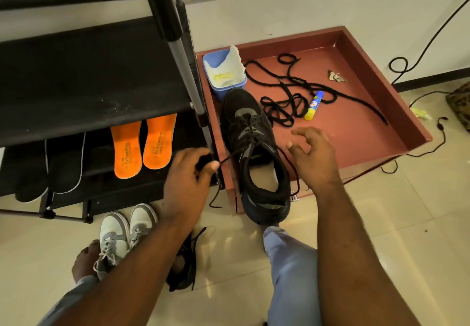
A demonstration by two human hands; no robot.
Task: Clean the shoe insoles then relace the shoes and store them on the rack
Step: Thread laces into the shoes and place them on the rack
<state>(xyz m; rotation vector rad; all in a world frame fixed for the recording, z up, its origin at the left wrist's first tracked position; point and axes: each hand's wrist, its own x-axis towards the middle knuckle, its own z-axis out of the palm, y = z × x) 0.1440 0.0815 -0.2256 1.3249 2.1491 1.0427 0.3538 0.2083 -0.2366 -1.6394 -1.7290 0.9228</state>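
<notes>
Loose laces (292,91), glue stick (314,105), tub (223,71) crowding the tray (407,112). Black shoe (256,152) lengthwise, toe toward wall. Left grip (189,170) pinching its lace (231,156); right grip (314,152) loosely apart.

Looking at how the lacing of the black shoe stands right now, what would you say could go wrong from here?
The left hand pinches one lace end taut, while the right hand holds nothing; the other end could slip back through the eyelets. The black shoe overhangs the red tray edge, so a hard pull might tip it off. The loose lace lies near the shoe and could tangle in.
</notes>
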